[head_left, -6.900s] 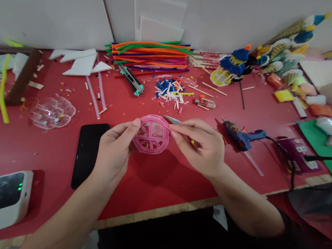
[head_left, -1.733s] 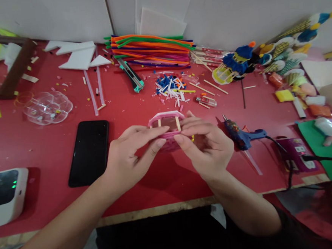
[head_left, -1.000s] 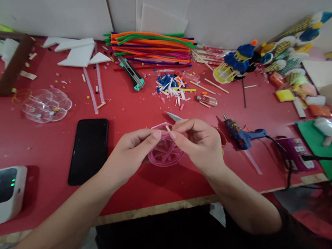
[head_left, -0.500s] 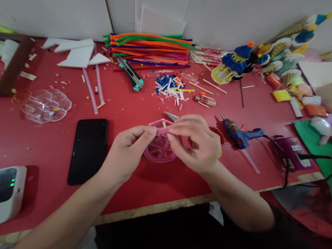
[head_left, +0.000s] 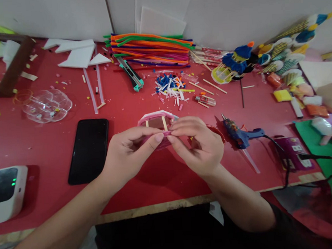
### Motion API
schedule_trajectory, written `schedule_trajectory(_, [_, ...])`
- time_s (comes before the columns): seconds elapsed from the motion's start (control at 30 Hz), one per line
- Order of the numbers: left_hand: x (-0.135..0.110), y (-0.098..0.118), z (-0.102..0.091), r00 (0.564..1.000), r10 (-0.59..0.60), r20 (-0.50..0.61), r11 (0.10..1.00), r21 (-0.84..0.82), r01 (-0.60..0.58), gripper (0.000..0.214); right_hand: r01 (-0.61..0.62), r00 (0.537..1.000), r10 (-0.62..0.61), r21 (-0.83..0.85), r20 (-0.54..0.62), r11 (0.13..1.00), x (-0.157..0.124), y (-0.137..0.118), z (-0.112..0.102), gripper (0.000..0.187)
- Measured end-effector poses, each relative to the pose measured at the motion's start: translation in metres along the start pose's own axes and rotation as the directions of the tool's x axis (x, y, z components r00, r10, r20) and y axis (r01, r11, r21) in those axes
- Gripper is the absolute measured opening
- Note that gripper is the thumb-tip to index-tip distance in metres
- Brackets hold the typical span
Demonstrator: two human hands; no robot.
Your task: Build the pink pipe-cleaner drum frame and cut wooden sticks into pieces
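Note:
Between my hands is a round pink craft frame (head_left: 156, 115) with a white edge and pale wooden sticks standing between its rims. My left hand (head_left: 130, 149) pinches the near pink rim between thumb and fingers. Close beside it, my right hand (head_left: 197, 143) pinches the same rim from the right, fingertips almost meeting the left thumb. The frame is tilted, and its lower part is partly hidden behind my fingers. Behind my right hand a red round object (head_left: 216, 131) shows only in part.
A black phone (head_left: 88, 150) lies left of my hands, a blue glue gun (head_left: 240, 132) to the right with its cable. Farther back are a utility knife (head_left: 131, 74), foam scraps (head_left: 170, 86) and a bundle of pipe cleaners (head_left: 152, 47). A white device (head_left: 7, 194) stands at the left edge.
The pink frame has tipped, so its spoked face is now mostly out of sight and the sticks and far rim show. Both hands keep their pinch, having barely shifted.

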State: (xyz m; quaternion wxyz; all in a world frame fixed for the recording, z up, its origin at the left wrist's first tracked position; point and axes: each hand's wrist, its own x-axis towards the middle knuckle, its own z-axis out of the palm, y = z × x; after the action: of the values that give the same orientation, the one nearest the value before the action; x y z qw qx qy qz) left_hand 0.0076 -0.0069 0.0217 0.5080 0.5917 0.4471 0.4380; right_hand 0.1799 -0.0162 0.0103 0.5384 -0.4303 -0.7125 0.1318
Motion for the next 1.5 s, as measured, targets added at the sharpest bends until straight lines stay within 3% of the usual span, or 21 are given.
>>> schedule_trajectory(0.13, [-0.002,0.002,0.000,0.996,0.087,-0.013,0.983,0.160,-0.084,0.010,-0.114,0.993,0.114,0.003,-0.004,0.993,0.000,-0.002,-0.004,0.010])
schedule_trajectory(0.23, [-0.001,0.001,-0.002,0.985,0.170,0.006,0.942,0.293,-0.164,0.010,-0.161,0.984,0.161,-0.007,0.078,0.987,0.002,-0.001,-0.008,0.007])
schedule_trajectory(0.43, [0.000,0.002,-0.005,0.953,0.290,0.089,0.844,0.446,-0.299,0.011,-0.310,0.937,0.276,0.147,0.215,0.939,0.003,0.005,-0.012,0.007])
schedule_trajectory(0.57, [-0.001,0.000,-0.004,0.951,0.298,0.087,0.836,0.457,-0.304,0.010,-0.265,0.944,0.242,0.081,0.224,0.961,0.003,0.004,-0.011,0.003])
schedule_trajectory(0.73, [-0.002,-0.004,-0.003,0.944,0.320,0.078,0.846,0.426,-0.321,0.009,-0.050,0.988,0.063,-0.095,0.139,0.994,0.001,0.001,-0.006,0.005])
schedule_trajectory(0.87, [-0.002,-0.004,-0.003,0.941,0.328,0.085,0.848,0.412,-0.333,0.010,0.010,0.995,0.007,-0.167,0.097,0.986,-0.002,0.000,-0.003,0.007])
schedule_trajectory(1.03, [0.002,-0.005,-0.006,0.927,0.363,0.093,0.814,0.452,-0.364,0.011,0.046,0.996,-0.038,-0.093,0.086,0.995,-0.002,0.006,-0.001,0.014])
schedule_trajectory(1.2, [0.007,-0.013,-0.007,0.887,0.448,0.111,0.719,0.545,-0.431,0.011,0.116,0.974,-0.102,-0.055,0.203,0.992,0.000,0.014,0.000,0.023])
schedule_trajectory(1.33, [0.007,-0.017,-0.005,0.888,0.457,0.050,0.742,0.528,-0.412,0.013,0.072,0.988,-0.066,-0.042,0.139,0.997,-0.001,0.013,0.003,0.022])
schedule_trajectory(1.5, [0.002,-0.018,-0.002,0.856,0.515,0.039,0.698,0.561,-0.445,0.033,-0.130,0.990,0.123,0.102,0.075,0.986,-0.004,0.012,0.007,0.019])
